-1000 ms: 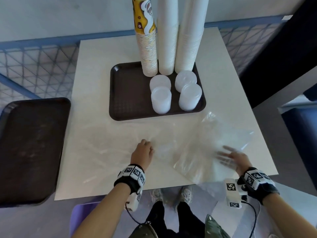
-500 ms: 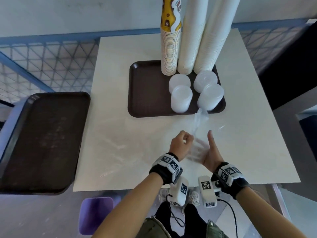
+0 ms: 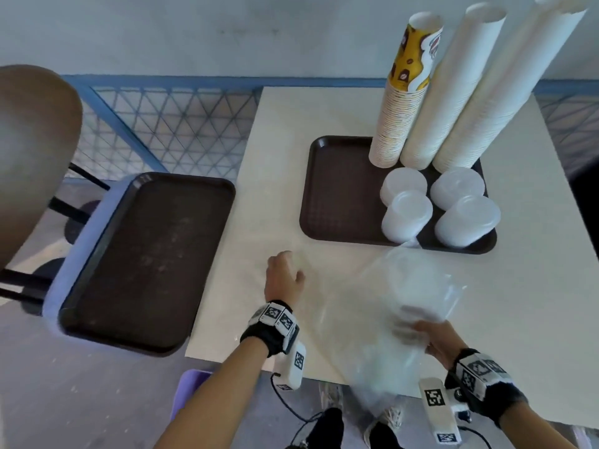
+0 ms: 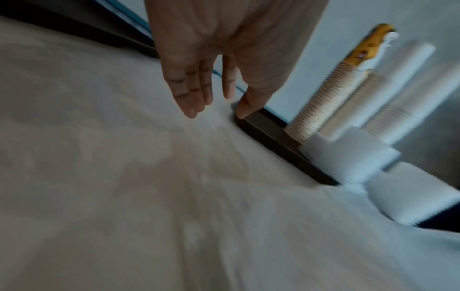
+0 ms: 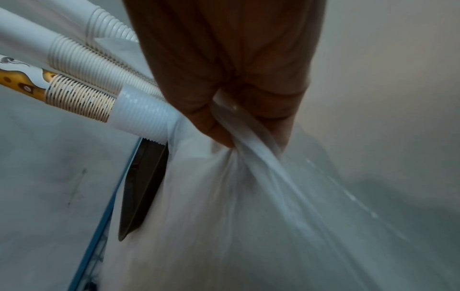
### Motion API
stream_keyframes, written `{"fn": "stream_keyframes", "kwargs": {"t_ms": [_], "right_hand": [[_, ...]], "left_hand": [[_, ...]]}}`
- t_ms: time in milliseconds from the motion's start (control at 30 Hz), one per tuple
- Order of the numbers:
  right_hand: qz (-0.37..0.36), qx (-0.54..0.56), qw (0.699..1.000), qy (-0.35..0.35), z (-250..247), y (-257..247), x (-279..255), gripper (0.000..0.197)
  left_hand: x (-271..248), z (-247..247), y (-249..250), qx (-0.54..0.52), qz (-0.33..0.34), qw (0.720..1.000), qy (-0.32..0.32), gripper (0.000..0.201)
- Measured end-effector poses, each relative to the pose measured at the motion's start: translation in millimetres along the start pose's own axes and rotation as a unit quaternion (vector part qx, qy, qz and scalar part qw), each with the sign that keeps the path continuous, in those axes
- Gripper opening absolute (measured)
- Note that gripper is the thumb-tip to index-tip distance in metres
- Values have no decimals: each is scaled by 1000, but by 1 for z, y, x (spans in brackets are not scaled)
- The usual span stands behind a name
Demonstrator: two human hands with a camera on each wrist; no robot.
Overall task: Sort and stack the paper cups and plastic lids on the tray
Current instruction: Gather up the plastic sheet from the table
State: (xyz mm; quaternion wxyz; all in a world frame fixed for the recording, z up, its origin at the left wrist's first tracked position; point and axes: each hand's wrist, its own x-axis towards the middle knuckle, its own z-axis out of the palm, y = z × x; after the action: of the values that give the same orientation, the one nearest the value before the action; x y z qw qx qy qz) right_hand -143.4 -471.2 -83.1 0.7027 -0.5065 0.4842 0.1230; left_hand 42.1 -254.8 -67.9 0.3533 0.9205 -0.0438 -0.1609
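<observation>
On the brown tray (image 3: 340,189) stand three tall stacks of paper cups: one yellow-patterned stack (image 3: 400,118) and two white stacks (image 3: 453,92). Several stacks of clear plastic lids (image 3: 406,215) sit in front of them at the tray's right end. My left hand (image 3: 283,273) hovers over the table left of the tray's near corner, fingers straight (image 4: 194,102) and holding nothing. My right hand (image 3: 431,338) grips a bunched, empty clear plastic bag (image 3: 389,303) near the table's front edge; the right wrist view shows the bag (image 5: 248,196) pinched between thumb and fingers (image 5: 216,133).
The white table (image 3: 275,157) carries the tray. A second brown tray (image 3: 146,260) lies on a seat to the left, beside a brown chair back (image 3: 32,150). A blue mesh fence (image 3: 168,124) runs behind. My feet show below the table's front edge.
Both hands were together on the bag half a second ago. The left hand has let go and moved left; the right hand has pulled the bag toward the near right edge.
</observation>
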Motion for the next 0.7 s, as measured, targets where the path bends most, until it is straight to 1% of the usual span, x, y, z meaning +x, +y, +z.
{"fn": "stream_keyframes", "kwargs": {"t_ms": [67, 167, 333, 433, 533, 600, 633, 700], "right_hand": [[-2, -17, 1000, 7, -3, -2, 0, 33], [5, -27, 999, 20, -4, -6, -1, 31], [10, -42, 997, 59, -6, -1, 8, 34], [9, -39, 997, 69, -6, 1, 9, 34], [-1, -30, 997, 70, -6, 0, 10, 33], [-5, -26, 997, 75, -5, -2, 11, 33], [-6, -21, 997, 78, -6, -4, 10, 33], [-2, -20, 997, 79, -6, -4, 9, 32]], "left_hand": [[24, -17, -6, 25, -4, 999, 28, 45], [69, -38, -4, 75, 21, 997, 28, 51], [139, -51, 15, 188, 37, 981, -15, 67], [166, -43, 23, 225, 41, 972, -47, 74], [186, -31, 23, 272, 46, 957, -90, 81], [192, -25, 21, 287, 42, 951, -105, 76], [192, -23, 19, 285, 45, 952, -102, 69], [184, -18, 14, 255, 55, 962, -76, 51]]}}
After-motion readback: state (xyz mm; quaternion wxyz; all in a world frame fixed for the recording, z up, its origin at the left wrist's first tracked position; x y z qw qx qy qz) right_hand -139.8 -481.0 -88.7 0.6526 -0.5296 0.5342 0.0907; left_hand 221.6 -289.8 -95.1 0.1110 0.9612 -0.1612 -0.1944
